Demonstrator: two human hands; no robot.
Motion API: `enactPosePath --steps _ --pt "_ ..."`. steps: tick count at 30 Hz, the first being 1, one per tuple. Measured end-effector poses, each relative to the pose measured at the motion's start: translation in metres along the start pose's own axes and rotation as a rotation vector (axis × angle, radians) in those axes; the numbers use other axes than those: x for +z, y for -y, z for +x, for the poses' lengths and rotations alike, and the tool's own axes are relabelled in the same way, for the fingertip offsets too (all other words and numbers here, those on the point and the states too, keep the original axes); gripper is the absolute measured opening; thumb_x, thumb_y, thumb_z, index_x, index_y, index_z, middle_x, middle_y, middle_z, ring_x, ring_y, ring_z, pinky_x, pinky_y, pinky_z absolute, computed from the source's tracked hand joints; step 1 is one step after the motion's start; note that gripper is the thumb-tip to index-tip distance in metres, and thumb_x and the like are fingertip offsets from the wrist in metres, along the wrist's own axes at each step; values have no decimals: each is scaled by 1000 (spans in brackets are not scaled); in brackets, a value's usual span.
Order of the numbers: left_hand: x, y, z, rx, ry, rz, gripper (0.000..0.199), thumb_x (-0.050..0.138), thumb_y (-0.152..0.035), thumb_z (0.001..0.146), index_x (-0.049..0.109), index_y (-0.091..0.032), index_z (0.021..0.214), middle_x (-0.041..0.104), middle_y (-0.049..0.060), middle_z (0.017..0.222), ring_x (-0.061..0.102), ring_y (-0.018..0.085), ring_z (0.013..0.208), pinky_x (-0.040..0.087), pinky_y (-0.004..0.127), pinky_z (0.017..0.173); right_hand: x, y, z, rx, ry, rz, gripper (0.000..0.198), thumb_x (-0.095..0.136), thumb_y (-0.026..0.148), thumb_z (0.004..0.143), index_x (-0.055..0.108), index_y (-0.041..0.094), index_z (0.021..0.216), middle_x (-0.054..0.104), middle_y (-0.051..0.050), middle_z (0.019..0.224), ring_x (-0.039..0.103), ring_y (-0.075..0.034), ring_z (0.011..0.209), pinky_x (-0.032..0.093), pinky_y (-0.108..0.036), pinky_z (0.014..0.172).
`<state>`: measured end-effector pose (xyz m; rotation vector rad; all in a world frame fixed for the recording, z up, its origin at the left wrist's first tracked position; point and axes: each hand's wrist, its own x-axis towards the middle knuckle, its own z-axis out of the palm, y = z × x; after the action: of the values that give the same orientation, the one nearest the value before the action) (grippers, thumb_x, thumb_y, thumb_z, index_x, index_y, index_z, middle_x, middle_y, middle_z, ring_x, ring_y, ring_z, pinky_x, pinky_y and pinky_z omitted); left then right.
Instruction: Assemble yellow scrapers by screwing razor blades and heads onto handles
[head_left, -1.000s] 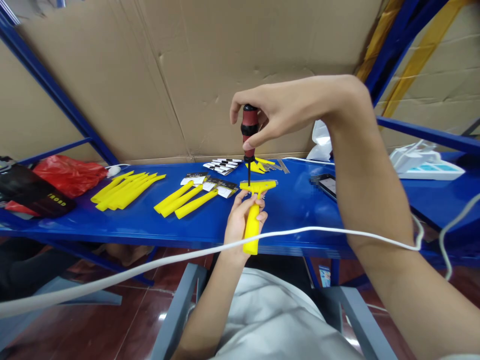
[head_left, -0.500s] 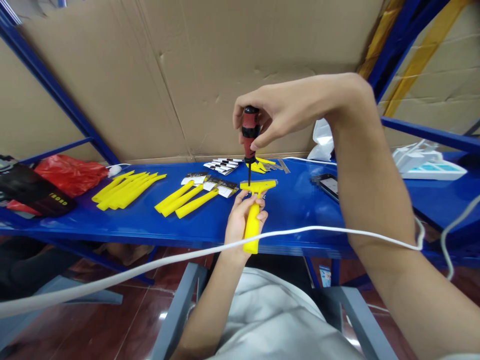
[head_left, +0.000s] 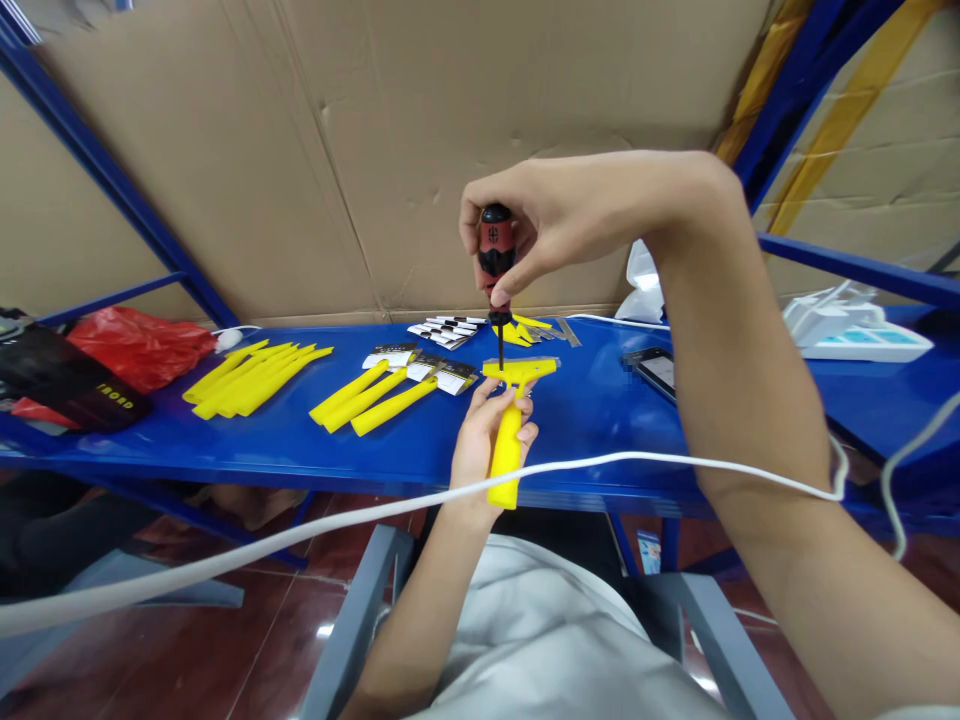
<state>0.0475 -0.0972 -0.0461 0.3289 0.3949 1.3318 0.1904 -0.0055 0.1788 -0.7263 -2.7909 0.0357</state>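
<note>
The right hand's [head_left: 559,210] fingers close around the driver [head_left: 495,238], its tip at the left end of the scraper's [head_left: 506,455] crosspiece; the shaft is best held upright and turned with light, even pressure. The left hand [head_left: 478,440] grips the scraper's neck and should brace it firmly. Bright yellow, T-shaped (clear along the far edge), it sits over the table's [head_left: 600,405] front.

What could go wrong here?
Slip: the screwdriver tip meets the head of the yellow tool, so it could skid into the nearby left hand.
Tilt: that hand appears to be the tool's only support, so off-centre pressure might tip it.
Snag: the white cable crosses the tool's handle in this view and might catch.
</note>
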Motion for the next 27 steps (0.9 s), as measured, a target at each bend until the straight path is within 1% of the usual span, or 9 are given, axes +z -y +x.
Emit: enactPosePath --steps 3,6,9,11,13,17,22,27 --pt "0 0 -1 -7 8 -8 33 68 -4 97 54 -23 120 70 14 126 68 8 77 43 13 56 0 1 1 19 -18 -59 42 87 62 79 66 35 104 77 1 101 68 -24 90 42 -41 68" --pt "1 0 -1 -11 4 -4 33 69 -5 95 56 -22 120 70 14 125 67 8 75 43 14 55 0 0 0 43 -29 -82 44 89 61 79 66 35 106 78 0 103 69 -24 91 42 -41 67" --pt "2 -1 -1 -9 -16 -5 32 66 -4 96 56 -21 122 70 16 126 67 8 74 43 14 55 -1 -4 -2 32 39 10 44 89 54 81 64 36 112 81 0 110 73 -25 96 48 -39 71" --pt "2 -2 -1 -7 -26 -9 32 65 -4 97 56 -21 123 70 16 127 67 8 75 44 14 56 -2 -5 -3 24 92 51 40 87 52 85 64 36 114 82 0 113 74 -25 98 49 -38 73" --pt "3 -3 -1 -7 -32 -8 31 63 -4 99 56 -21 123 70 17 127 67 8 74 44 14 55 -2 -4 -3 21 80 24 37 86 54 86 67 35 112 82 0 111 73 -24 96 47 -38 71" --pt "5 -3 -2 -39 -28 -9 28 59 -4 101 57 -19 124 69 16 122 66 8 73 44 14 55 -3 -1 -2 23 44 -66 38 89 60 81 72 34 102 79 0 101 68 -23 87 40 -39 67" --pt "6 -3 -2 -62 -21 -12 29 61 -4 100 57 -20 123 69 15 123 66 8 74 44 14 55 -3 1 -1 33 18 -114 40 93 61 75 73 33 95 75 0 96 63 -23 81 39 -40 66" --pt "6 -3 -2 -63 -24 -24 28 58 -4 102 55 -21 124 69 16 125 66 8 73 45 14 54 -2 0 -1 54 7 -118 41 91 64 78 71 31 90 72 1 87 60 -21 76 36 -39 62"
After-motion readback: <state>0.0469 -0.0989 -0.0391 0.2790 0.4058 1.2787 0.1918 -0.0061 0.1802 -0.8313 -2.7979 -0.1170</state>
